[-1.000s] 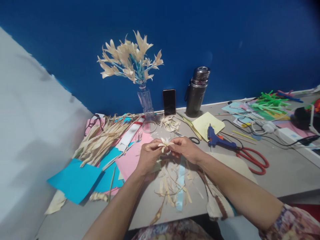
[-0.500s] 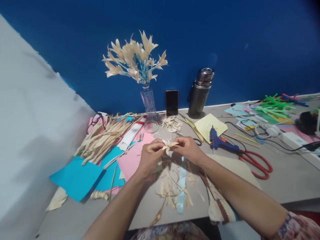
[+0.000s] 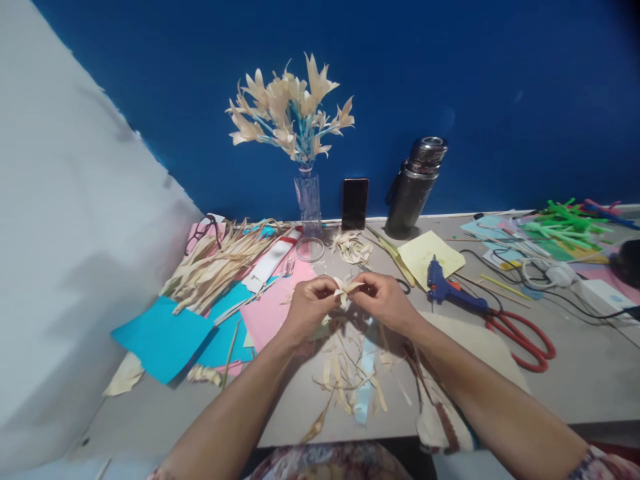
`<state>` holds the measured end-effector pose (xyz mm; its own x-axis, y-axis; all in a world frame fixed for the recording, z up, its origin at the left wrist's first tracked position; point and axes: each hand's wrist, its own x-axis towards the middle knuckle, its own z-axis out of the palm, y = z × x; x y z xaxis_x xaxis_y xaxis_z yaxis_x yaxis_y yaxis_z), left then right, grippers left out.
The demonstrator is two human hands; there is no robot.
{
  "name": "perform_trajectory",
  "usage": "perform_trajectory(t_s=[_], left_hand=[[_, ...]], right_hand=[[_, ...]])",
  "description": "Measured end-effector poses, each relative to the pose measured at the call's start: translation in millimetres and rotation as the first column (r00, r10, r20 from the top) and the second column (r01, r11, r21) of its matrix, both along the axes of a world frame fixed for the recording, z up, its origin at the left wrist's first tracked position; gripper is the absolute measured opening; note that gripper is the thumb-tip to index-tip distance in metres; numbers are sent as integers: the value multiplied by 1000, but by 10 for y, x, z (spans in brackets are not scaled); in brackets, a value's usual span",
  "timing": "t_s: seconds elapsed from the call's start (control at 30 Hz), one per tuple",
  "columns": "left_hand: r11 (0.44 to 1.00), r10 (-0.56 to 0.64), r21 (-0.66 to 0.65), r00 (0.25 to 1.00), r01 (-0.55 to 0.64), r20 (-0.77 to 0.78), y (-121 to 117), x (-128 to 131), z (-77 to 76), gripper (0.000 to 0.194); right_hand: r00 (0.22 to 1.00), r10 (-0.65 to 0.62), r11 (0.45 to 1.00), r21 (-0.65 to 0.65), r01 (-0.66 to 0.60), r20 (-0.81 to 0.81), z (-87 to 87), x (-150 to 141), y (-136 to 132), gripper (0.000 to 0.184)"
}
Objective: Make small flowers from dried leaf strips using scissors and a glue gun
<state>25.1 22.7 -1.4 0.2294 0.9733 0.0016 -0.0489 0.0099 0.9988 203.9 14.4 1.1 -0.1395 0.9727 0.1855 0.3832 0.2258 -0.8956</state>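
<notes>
The flower [image 3: 344,291] is tilting a bit now, left hand [image 3: 311,305] and right hand [image 3: 384,303] still pinching it, nearer than the bottle [image 3: 308,200], so it's probably still getting worked.

The left hand [image 3: 311,307] is left of the flower [image 3: 345,291] and the right hand [image 3: 386,303] is right of it, both with bent, pinching fingers [image 3: 324,287], while the left arm [image 3: 245,400] and right arm [image 3: 487,393] slant toward it from its near side.
</notes>
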Motion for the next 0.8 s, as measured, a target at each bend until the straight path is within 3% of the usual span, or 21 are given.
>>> perform_trajectory(t_s=[0.3, 0.5, 0.63, 0.8], left_hand=[[956, 185, 246, 979, -160, -80, -28, 46, 102, 8], [971, 176, 188, 976, -150, -126, -67, 80, 37, 10], [988, 137, 83, 988, -131, -65, -59, 92, 9, 8], [994, 100, 52, 995, -100, 5, -72, 104, 55, 6]], right_hand=[[990, 15, 1000, -24, -18, -142, 30, 0, -39, 17], [992, -54, 999, 0, 55, -118, 40, -17, -73, 23], [992, -78, 997, -1, 78, -101, 43, -31, -81, 23], [994, -94, 995, 34, 96, -62, 50, -37, -93, 21]])
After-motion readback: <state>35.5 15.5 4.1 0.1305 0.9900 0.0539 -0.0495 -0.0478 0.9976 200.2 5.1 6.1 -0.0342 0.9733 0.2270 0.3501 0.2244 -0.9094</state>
